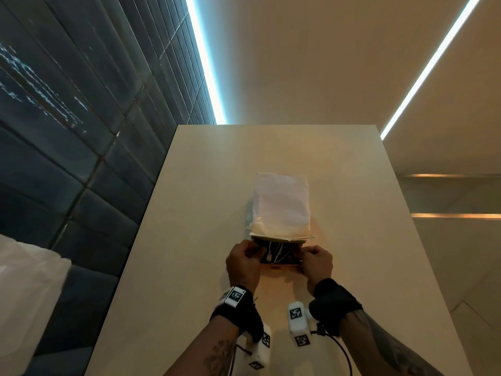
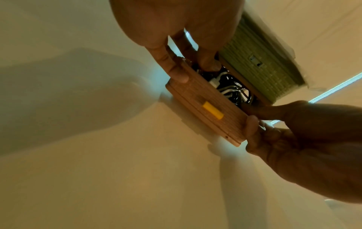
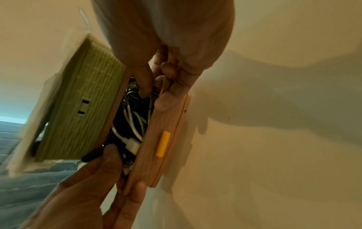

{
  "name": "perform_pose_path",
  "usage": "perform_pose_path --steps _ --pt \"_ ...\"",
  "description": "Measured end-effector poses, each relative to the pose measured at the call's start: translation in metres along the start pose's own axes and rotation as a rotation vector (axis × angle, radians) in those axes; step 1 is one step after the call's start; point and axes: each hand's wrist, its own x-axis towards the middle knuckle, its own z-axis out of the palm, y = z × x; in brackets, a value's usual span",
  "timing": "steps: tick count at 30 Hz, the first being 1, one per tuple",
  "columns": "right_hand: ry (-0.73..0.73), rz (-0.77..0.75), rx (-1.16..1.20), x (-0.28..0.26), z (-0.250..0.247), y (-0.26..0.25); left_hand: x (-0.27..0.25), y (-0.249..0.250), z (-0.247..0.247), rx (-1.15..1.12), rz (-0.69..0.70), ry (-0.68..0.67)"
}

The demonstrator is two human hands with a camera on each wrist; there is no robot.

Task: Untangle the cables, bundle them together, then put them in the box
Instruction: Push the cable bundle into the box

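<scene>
We see the box on the counter, directly ahead at 12 o'clock from the wrists, with its lid swung up and back so that the mouth faces us. The left hand sits at the box's 9 o'clock end and the right hand at its 3 o'clock end, each curled around a corner of the tan front wall, thumb outside and fingers hooked over the rim. The cables, black and white and bunched together, already lie inside, between that wall and the lid's green woven-pattern face.

The relation that matters, in our judgement, is that the box's long axis runs 9 to 3 between the two hands, equally near to both, while the lid hinges along the far 12 o'clock edge; closing would mean bringing it towards 6 o'clock. A white plug rides close to the rim (it could catch under the lid).

No brand or writing is readable; only a plain yellow tab on the front wall and square black-and-white markers on the wrist gear.
</scene>
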Motion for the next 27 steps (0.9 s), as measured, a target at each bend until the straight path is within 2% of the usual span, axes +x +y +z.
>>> perform_pose_path --steps 2,6,12,18,27 --pt "0.006 -0.011 -0.029 0.000 -0.001 -0.001 -0.003 0.003 0.002 -0.028 -0.038 0.020" --pt "0.004 -0.028 -0.068 -0.001 -0.002 -0.002 -0.004 0.012 0.008 -0.102 -0.214 0.046" --pt "-0.014 -0.005 -0.079 -0.001 -0.004 -0.002 0.012 0.018 0.002 -0.003 -0.347 -0.096" --pt "-0.004 -0.016 -0.109 -0.004 -0.003 -0.006 0.024 0.019 0.000 0.089 -0.408 -0.144" --pt "0.039 -0.070 -0.081 0.006 0.005 -0.012 0.026 0.016 0.002 -0.002 -0.379 -0.030"
